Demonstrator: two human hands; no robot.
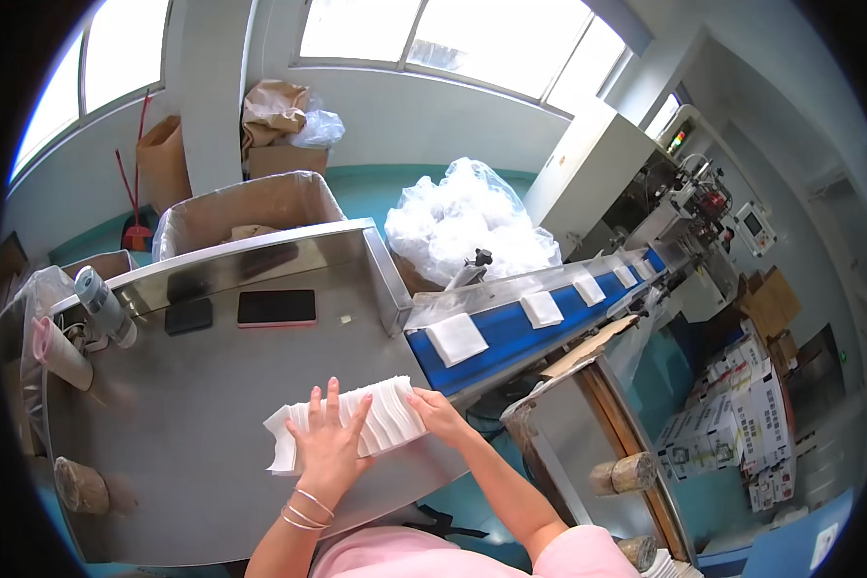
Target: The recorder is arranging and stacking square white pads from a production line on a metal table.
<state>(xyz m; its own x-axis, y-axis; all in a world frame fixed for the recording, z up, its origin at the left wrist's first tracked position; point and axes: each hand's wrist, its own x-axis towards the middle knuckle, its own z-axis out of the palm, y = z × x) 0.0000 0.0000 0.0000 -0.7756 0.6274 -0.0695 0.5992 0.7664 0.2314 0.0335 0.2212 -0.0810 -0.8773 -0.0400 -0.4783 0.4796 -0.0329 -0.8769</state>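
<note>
A row of folded white napkins [387, 412] lies on the steel table in front of me, many thin layers standing side by side. My left hand [328, 438], with bangles at the wrist, rests over the left part of the row, its fingers spread. The right end of the row is pinched by my right hand [438, 414], thumb and fingers closed on it. To the right, a blue conveyor belt [501, 339] carries several spaced white napkins, the closest one [457, 339] near the table's corner.
On the steel table [193, 414] lie a phone [276, 308] and a dark flat case [189, 316]. A bottle [104, 303], a pink-rimmed cup [63, 354] and a brown wrapped roll [81, 486] stand leftward. Beyond are a lined carton [250, 207] and a plastic bag [467, 222].
</note>
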